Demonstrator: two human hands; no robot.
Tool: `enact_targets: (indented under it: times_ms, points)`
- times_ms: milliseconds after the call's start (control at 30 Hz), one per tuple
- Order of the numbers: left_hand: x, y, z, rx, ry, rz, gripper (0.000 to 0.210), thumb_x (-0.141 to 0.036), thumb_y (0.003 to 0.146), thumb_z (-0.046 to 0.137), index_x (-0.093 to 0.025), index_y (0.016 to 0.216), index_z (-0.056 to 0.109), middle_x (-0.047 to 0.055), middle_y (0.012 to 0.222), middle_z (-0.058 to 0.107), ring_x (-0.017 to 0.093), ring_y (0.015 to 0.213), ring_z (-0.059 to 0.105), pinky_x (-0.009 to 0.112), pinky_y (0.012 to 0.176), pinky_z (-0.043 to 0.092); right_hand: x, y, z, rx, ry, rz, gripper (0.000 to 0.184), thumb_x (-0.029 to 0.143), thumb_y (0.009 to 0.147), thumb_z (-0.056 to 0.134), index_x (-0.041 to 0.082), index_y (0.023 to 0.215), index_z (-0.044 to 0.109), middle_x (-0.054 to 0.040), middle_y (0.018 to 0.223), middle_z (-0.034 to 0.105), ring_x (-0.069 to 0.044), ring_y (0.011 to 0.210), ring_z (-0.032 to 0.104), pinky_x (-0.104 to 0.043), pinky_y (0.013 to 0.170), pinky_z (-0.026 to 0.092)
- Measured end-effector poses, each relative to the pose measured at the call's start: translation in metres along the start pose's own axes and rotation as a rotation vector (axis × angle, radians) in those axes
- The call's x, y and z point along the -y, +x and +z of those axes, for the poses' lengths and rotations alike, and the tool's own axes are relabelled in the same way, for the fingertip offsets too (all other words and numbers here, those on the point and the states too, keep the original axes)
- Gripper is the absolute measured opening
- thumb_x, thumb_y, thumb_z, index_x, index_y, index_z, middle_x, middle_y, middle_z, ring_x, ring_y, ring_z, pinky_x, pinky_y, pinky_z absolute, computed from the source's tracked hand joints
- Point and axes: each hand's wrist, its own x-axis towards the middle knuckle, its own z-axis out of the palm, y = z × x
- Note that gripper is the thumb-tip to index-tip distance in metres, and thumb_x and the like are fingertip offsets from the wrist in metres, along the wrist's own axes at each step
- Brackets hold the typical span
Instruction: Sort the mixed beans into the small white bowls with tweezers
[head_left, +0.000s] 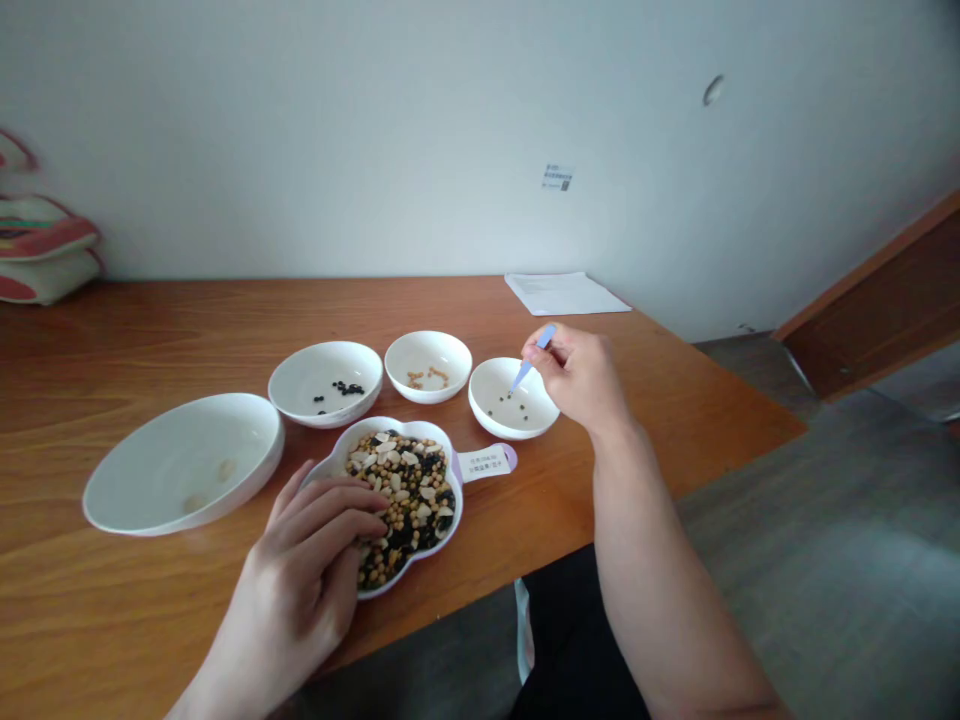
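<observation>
My right hand (pixel 581 375) is closed round light-blue tweezers (pixel 531 364), which point down into a small white bowl (pixel 517 427) at the right. Their tip is near a few small greenish beans on the bowl's bottom; whether a bean is between the tips I cannot tell. My left hand (pixel 315 560) is curled over the left rim of a white flower-shaped dish (pixel 431 545), its fingertips over the contents. That dish holds a mix of black, yellow and green beans with pale flat pieces. A labelled handle (pixel 486 462) sticks out to its right.
Behind the dish stand a bowl with black beans (pixel 304 385) and a bowl with tan pieces (pixel 428 350). A larger bowl (pixel 150 470) with a few pale pieces is at the left. Papers (pixel 568 294) lie by the wall; a bag (pixel 49 250) sits at the back left.
</observation>
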Motion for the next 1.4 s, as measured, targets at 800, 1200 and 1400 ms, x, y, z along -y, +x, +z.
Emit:
enact_targets:
  times_ms: [800,1200,1400]
  points:
    - [-0.012,0.005,-0.003,-0.003,-0.049,-0.103,0.027,-0.004,0.085,0.044,-0.021,0.08,0.065,0.003,0.095,0.07,0.02,0.096,0.063,0.055,0.112,0.03,0.073,-0.023,0.056,0.48,0.391,-0.388,0.013,0.018,0.091,0.059,0.015,0.08,0.067,-0.003,0.077,0.072,-0.012,0.069,0.062,-0.024,0.065,0.044]
    - [-0.013,0.007,-0.004,0.001,-0.055,-0.115,0.027,-0.003,0.083,0.045,-0.02,0.079,0.065,0.002,0.096,0.07,0.02,0.097,0.063,0.055,0.112,0.031,0.072,-0.023,0.054,0.41,0.384,-0.35,0.013,0.017,0.088,0.06,0.014,0.077,0.066,-0.0014,0.072,0.07,-0.01,0.06,0.057,-0.022,0.059,0.041]
    - [-0.013,0.006,-0.004,0.003,-0.058,-0.111,0.027,-0.003,0.084,0.045,-0.02,0.081,0.065,0.002,0.097,0.07,0.02,0.097,0.062,0.053,0.111,0.033,0.069,-0.023,0.053,0.362,0.422,-0.317,0.012,0.019,0.087,0.06,0.014,0.078,0.066,0.0003,0.068,0.067,-0.007,0.052,0.05,-0.02,0.052,0.036]
